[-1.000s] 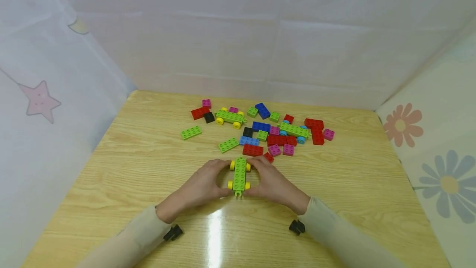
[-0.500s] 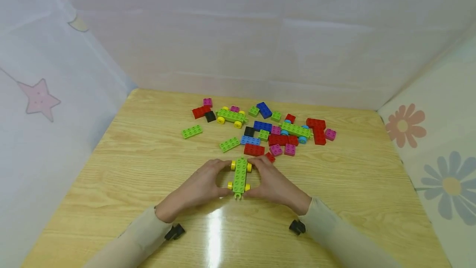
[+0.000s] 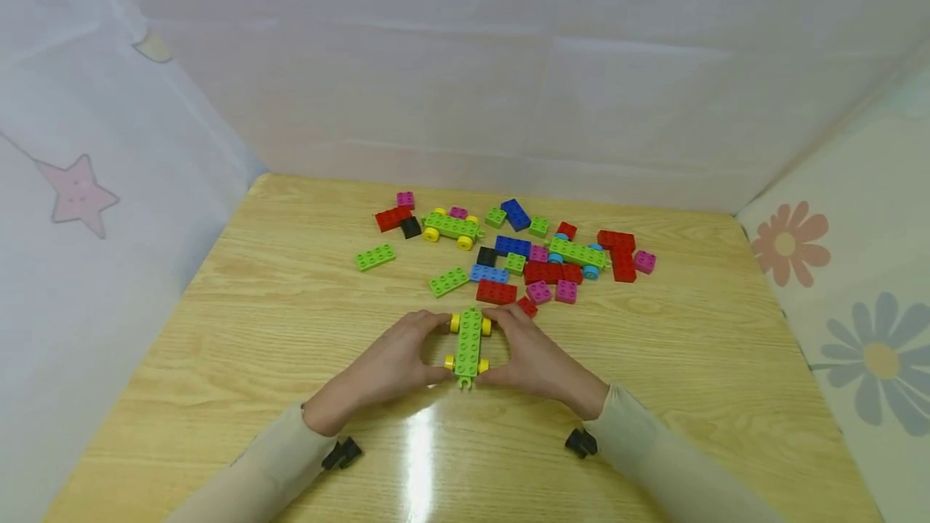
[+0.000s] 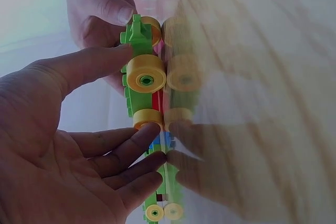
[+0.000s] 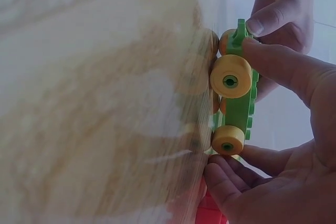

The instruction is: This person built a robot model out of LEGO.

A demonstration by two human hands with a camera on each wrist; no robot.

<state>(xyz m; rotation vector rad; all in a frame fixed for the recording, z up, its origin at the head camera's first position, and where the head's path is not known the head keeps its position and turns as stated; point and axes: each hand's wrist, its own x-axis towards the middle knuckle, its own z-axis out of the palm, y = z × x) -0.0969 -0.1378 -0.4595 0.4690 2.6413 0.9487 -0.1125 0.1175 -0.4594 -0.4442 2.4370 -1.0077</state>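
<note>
A lime-green toy car base (image 3: 468, 343) with studs on top and yellow wheels stands on the table, its hook end toward the person. My left hand (image 3: 392, 357) holds it from the left, thumb at the near end and fingertips by the far wheel. From the other side my right hand (image 3: 536, 357) holds it likewise. In the left wrist view the left thumb lies along the body above the near yellow wheel (image 4: 146, 73). The right wrist view has the right fingers curled in by the far wheel (image 5: 228, 140).
Beyond the hands lie loose blocks, among them a red brick (image 3: 497, 291), a light blue brick (image 3: 489, 274) and a green plate (image 3: 448, 282). Two more green car bases stand there, one yellow-wheeled (image 3: 452, 226), one blue-wheeled (image 3: 577, 253). A pale cloth backdrop (image 3: 465, 103) surrounds the wooden table (image 3: 291, 329).
Both hands keep their hold on the car base, which stays in nearly the same spot. The whole head view has shifted very slightly.
</note>
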